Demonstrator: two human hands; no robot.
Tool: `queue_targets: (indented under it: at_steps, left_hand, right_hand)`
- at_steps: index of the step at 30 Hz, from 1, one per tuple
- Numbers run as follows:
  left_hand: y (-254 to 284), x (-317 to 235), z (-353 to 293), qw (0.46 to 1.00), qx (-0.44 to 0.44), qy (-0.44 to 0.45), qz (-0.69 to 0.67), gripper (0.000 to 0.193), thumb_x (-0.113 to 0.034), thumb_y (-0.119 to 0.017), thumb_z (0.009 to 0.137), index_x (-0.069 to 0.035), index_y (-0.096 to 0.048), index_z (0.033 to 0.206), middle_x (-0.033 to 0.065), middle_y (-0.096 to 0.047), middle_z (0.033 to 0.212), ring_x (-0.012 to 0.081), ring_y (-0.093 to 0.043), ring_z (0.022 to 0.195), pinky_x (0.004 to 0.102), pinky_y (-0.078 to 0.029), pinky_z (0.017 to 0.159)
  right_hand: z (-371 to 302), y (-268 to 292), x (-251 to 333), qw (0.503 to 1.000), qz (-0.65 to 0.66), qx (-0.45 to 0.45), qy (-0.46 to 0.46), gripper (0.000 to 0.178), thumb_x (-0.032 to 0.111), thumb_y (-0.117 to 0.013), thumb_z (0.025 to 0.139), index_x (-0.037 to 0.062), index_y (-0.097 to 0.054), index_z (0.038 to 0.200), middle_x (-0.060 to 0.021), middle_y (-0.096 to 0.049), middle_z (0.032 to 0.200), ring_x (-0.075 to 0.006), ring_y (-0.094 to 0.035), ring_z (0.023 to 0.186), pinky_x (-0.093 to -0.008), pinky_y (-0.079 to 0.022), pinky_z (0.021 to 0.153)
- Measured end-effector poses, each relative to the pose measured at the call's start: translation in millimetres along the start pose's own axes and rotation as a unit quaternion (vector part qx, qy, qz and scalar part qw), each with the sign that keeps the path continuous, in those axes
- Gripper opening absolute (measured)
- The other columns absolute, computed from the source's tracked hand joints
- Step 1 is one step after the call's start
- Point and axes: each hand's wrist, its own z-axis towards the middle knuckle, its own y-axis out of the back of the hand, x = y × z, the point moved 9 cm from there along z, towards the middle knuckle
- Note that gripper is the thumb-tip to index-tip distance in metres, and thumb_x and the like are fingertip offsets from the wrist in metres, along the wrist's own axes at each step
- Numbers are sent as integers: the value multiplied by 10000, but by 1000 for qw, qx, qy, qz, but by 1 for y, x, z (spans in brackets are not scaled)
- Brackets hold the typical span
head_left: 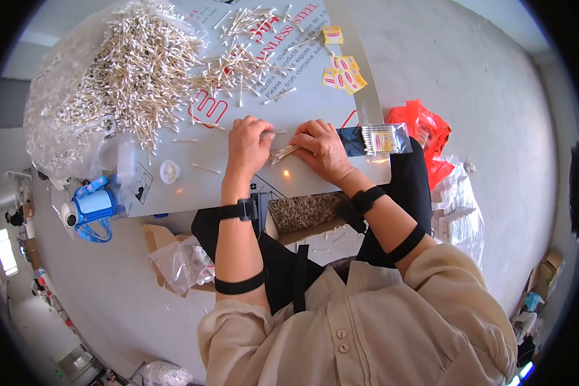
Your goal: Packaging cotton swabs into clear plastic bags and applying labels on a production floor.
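Observation:
Over the near part of the table, my left hand (pixel 249 147) is closed, its thumb and fingertips pinching a single cotton swab that pokes out toward the right. Beside it, my right hand (pixel 323 149) is curled around a small bunch of cotton swabs (pixel 282 155), whose tips stick out to the left. A few loose swabs lie left of my hands, near a small round white container (pixel 170 172). Just past my right hand, a clear packet of swabs (pixel 381 139) with a yellow label rests at the table's right edge.
A huge heap of swabs (pixel 141 64) spills from a clear plastic bag at the far left. Yellow cards (pixel 345 74) lie near the right edge. A blue bottle (pixel 95 207) stands at the left edge. Below the table is a box of swabs (pixel 305 212); a red bag (pixel 421 128) sits right.

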Motion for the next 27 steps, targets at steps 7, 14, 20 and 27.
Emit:
queue_targets:
  at_steps: [7,14,20,27]
  left_hand:
    - [-28,-58,-45,983,3,-33,180,660,-313,-683,847,-48,-436,1399,170,-364,1496,332,-318,1401,538,-244,1128]
    - [-39,-41,-32,979,-13,15,205,752,-413,-608,894,-38,-315,1477,160,-259,1567,322,-216,1462,575,-149,1156]
    - [-38,-37,-22,974,5,38,223,832,-487,-621,870,-41,-280,1484,195,-250,1562,347,-203,1461,622,-114,1145]
    - [-34,-38,-48,985,-16,68,161,958,-524,-704,789,-27,-264,1481,224,-253,1552,355,-207,1459,618,-127,1141]
  right_hand:
    - [-4,3,-6,999,9,-32,-15,295,71,-708,684,78,-657,974,-83,-601,1057,-307,-556,1005,-409,-451,881]
    - [-8,16,-21,989,102,-82,-75,416,-83,-577,662,31,-627,1059,-122,-594,1164,-339,-555,1078,-388,-478,909]
    - [-7,18,-18,989,84,-76,-91,471,-85,-566,651,36,-628,1102,-129,-578,1195,-340,-534,1110,-392,-469,933]
    - [-11,26,-13,993,79,-48,-72,508,-43,-626,615,50,-641,1114,-134,-552,1229,-347,-516,1136,-410,-455,969]
